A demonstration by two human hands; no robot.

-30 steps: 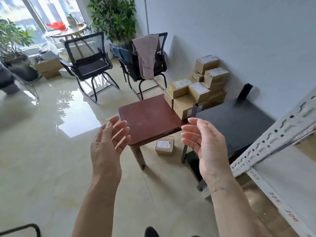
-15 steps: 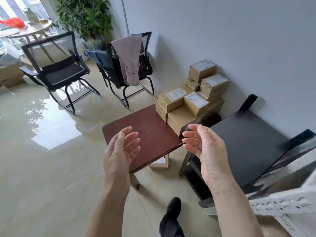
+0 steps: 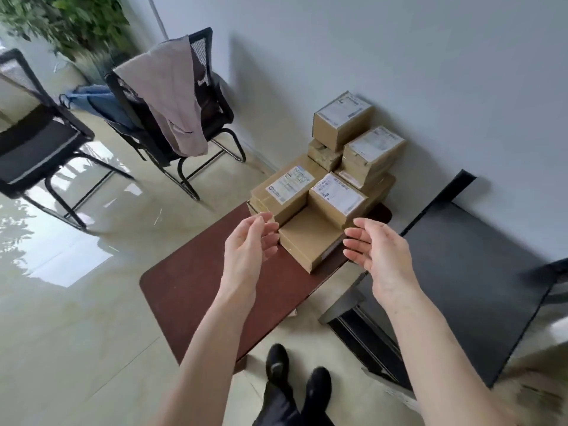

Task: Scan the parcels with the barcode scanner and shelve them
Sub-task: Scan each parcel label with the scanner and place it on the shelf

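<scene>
Your left hand [image 3: 249, 244] and right hand [image 3: 379, 252] extend forward, palms facing each other, fingers relaxed, holding nothing.

The brown counter [image 3: 196, 290] lies bare, leaving open passage over it toward the stacked parcels [image 3: 332, 192] against the wall [image 3: 399, 56]. The left hand [image 3: 249, 250] and right hand [image 3: 384, 256] hang apart in open air, loose-fingered. A black counter [image 3: 461, 272] hems the right; a draped chair [image 3: 172, 112] stands well off left.
</scene>
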